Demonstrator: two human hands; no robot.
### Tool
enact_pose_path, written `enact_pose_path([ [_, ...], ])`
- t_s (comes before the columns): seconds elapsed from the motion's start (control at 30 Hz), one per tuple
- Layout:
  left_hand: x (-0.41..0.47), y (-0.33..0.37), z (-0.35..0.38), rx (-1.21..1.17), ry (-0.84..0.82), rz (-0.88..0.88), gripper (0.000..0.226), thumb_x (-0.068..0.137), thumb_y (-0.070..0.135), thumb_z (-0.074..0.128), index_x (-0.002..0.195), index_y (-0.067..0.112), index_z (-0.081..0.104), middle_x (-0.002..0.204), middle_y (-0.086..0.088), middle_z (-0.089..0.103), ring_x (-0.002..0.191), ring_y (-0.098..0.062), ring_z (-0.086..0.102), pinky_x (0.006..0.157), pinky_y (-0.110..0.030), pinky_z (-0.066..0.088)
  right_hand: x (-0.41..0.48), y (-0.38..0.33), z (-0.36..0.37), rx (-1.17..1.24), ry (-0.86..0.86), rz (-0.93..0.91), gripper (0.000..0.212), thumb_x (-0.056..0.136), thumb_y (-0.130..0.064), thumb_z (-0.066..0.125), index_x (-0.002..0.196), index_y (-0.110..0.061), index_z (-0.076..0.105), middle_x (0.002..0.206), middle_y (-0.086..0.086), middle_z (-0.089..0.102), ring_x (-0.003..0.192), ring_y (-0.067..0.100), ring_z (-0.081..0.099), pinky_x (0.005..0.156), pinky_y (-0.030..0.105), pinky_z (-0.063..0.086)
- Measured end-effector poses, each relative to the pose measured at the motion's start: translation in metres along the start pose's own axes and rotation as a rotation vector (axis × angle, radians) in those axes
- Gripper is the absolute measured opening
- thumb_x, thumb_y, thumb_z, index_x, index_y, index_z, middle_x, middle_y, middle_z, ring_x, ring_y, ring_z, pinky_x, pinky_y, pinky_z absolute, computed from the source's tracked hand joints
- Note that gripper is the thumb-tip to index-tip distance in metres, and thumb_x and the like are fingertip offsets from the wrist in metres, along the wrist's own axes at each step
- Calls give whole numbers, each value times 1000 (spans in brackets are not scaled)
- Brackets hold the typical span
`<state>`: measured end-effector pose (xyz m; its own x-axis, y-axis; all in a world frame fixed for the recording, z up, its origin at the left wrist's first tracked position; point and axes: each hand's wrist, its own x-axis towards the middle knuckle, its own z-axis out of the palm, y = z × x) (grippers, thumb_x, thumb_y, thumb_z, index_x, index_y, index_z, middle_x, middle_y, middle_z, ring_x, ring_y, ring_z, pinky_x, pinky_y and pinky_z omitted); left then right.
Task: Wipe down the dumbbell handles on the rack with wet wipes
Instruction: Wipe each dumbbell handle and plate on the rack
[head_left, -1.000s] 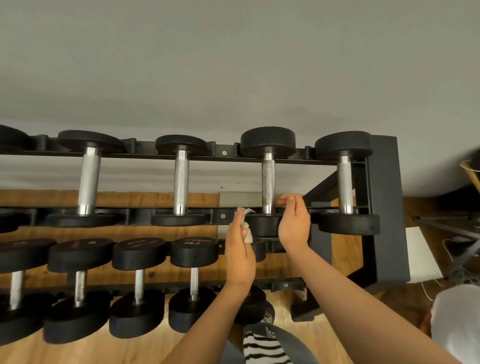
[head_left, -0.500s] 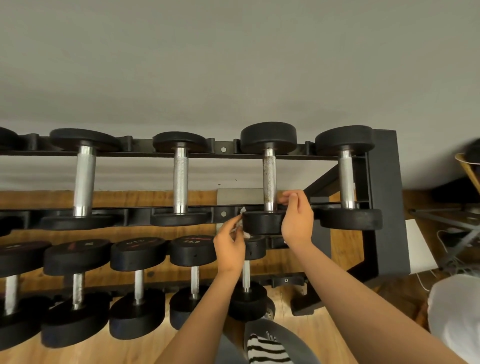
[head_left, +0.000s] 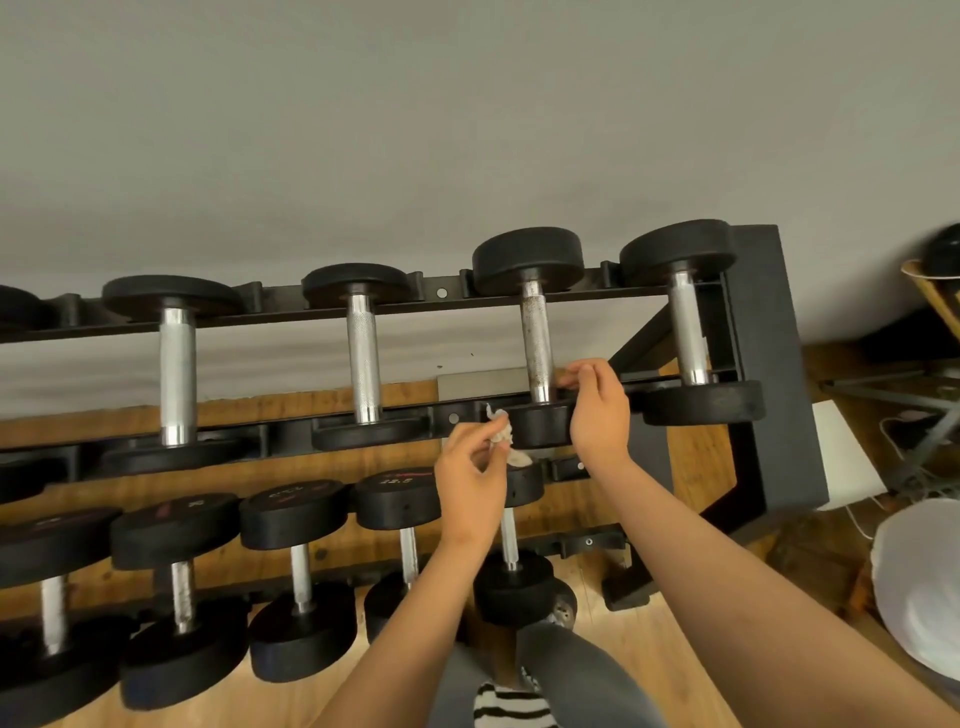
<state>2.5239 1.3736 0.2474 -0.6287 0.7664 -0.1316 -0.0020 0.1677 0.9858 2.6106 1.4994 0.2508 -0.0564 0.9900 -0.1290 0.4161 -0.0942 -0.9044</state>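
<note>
Head view, our left hand (head_left: 470, 467) pinching a crumpled white wet wipe (head_left: 501, 439), just right of it our right hand (head_left: 597, 410) curled over the round matte rubber head of a dumbbell (head_left: 540, 426), beyond our fingers its speckled, knurled steel handle (head_left: 537, 343), boxy black metal rack (head_left: 758, 338).

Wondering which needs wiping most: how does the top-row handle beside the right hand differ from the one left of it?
The handle beside the right hand is dull and speckled; its left neighbour is bright and clean. Its black heads are thicker; the neighbour's are flatter. Both are metal.
</note>
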Motion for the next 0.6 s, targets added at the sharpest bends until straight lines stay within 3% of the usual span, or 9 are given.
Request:
enact_pose_path([
  [0.17, 5, 23, 18, 116, -83, 128, 32, 91, 6, 65, 117, 23, 69, 105, 13, 61, 99, -5, 61, 90, -18, 51, 3, 1, -6, 111, -88, 30, 26, 104, -18, 37, 97, -18, 62, 92, -1, 67, 97, 18, 63, 91, 32, 49],
  [0.3, 4, 24, 26, 197, -51, 172, 33, 91, 8, 66, 114, 32, 66, 104, 16, 62, 104, -6, 56, 94, -22, 49, 10, 0, -21, 275, -182, 66, 29, 105, -13, 34, 105, -5, 61, 95, 5, 67, 97, 16, 63, 81, 14, 46],
  [0.37, -1, 27, 35, 237, -58, 203, 32, 91, 10, 66, 116, 29, 68, 107, 15, 64, 106, -2, 53, 96, -17, 45, 14, 3, -28, 293, -225, 62, 29, 104, -12, 33, 106, -4, 62, 99, 6, 68, 101, 15, 62, 87, 16, 43],
  [0.47, -8, 39, 67, 349, -97, 255, 32, 91, 9, 65, 119, 24, 68, 114, 12, 63, 109, 6, 47, 102, -13, 39, 13, 3, -41, 267, -345, 4, 28, 104, -8, 34, 103, -7, 62, 102, 5, 64, 96, 8, 61, 84, 14, 46],
  [0.53, -10, 44, 90, 384, -72, 243, 31, 91, 7, 64, 118, 20, 69, 113, 10, 63, 109, 5, 47, 104, -22, 43, 15, 2, -58, 212, -375, -71, 24, 103, -8, 37, 104, -11, 61, 102, 0, 62, 91, 4, 59, 79, 11, 47],
  [0.6, -12, 45, 110, 349, -28, 217, 30, 91, 6, 64, 116, 21, 70, 108, 14, 62, 107, -1, 53, 101, -29, 48, 27, 2, -85, 125, -302, -189, 21, 102, -10, 41, 103, -16, 61, 102, -4, 62, 94, 2, 58, 83, 12, 46],
])
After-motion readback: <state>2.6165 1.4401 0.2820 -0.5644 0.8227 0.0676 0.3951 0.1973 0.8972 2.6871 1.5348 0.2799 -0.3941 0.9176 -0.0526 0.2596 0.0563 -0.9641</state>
